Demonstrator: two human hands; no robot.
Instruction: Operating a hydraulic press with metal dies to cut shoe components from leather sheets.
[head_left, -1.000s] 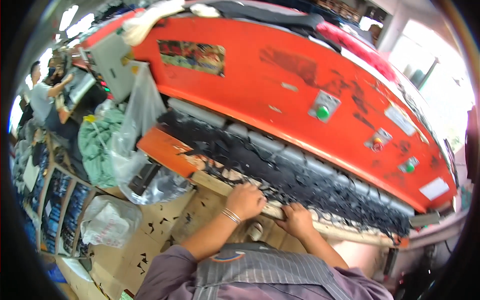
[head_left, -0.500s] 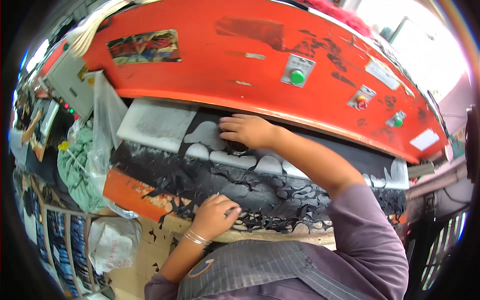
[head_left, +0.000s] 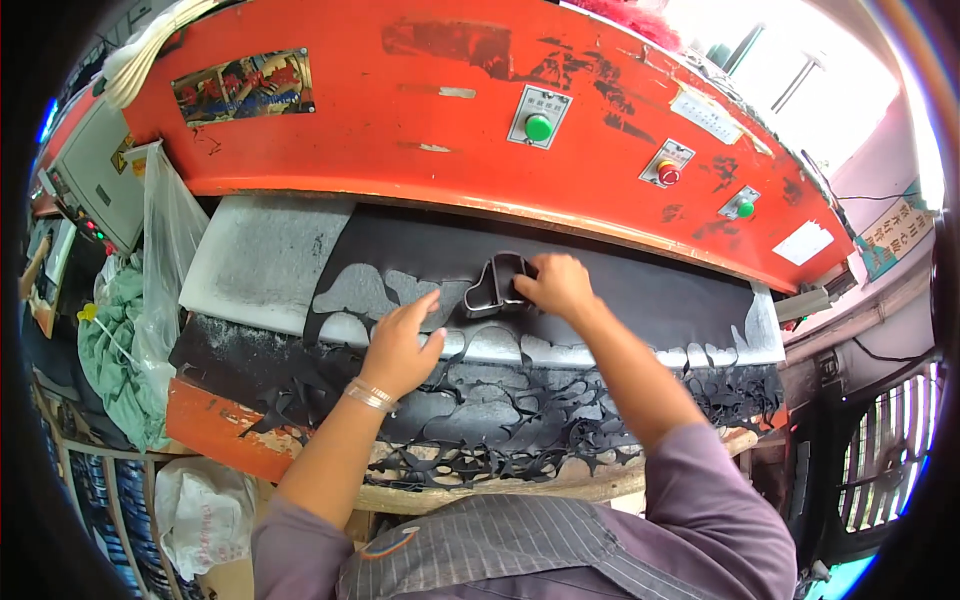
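A dark metal cutting die (head_left: 482, 296) with a curved outline and inner divisions stands on the black sheet (head_left: 430, 240). Its right wall is gripped by my right hand (head_left: 560, 287), fingers closed on the rim. To the left of the die, my left hand (head_left: 400, 350) hovers over the sheet's cut edge with fingers apart and nothing in them. Rounded cut-outs in the sheet let the pale cutting board (head_left: 265, 250) show through near both hands.
An orange press beam (head_left: 350, 130) with green buttons (head_left: 538, 127) and a red knob (head_left: 668, 173) spans the far side. Black scraps (head_left: 590, 430) hang over the near edge. Clear plastic (head_left: 168, 240) and green cloth (head_left: 120, 350) lie left, above a white bag (head_left: 205, 515).
My right hand has shifted right with the die, uncovering a cut-out. My left hand has risen from the near edge to the sheet, and its fingers have spread. The view has shifted too.
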